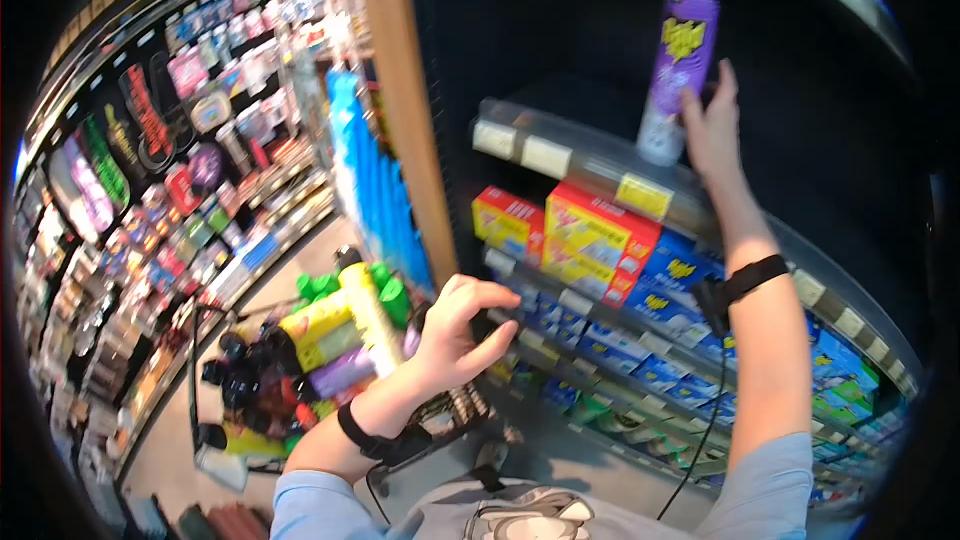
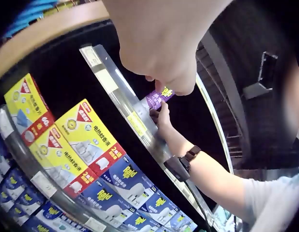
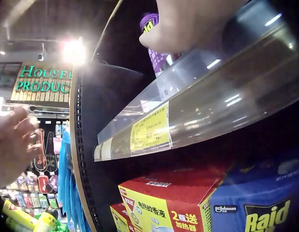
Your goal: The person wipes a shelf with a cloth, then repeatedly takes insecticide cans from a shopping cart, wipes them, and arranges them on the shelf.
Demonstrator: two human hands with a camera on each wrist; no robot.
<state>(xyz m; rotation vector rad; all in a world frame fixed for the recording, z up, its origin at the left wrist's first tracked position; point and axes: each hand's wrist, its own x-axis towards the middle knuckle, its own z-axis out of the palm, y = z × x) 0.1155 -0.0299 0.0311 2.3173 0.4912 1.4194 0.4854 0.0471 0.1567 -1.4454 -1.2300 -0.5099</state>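
Note:
A purple Raid spray can (image 1: pixel 680 65) with a white lower part stands tilted in the head view at the front edge of the upper shelf. My right hand (image 1: pixel 715 135) is at its right side, the thumb overlapping the can and a raised finger apart from it. Part of the can (image 3: pixel 161 60) shows behind that hand in the right wrist view. My left hand (image 1: pixel 460 335) hovers in front of the lower shelves, thumb and fingers spread with nothing between them; in the left wrist view, this hand (image 2: pixel 159 48) covers the can's top.
Yellow-and-red boxes (image 1: pixel 590 240) and blue Raid boxes (image 1: pixel 670 280) fill the shelf below. Price tags (image 1: pixel 645 196) line the shelf rail. At lower left stands a cart holding several spray cans (image 1: pixel 370 320). Blue hanging items (image 1: pixel 375 180) adjoin a wooden post (image 1: pixel 400 90).

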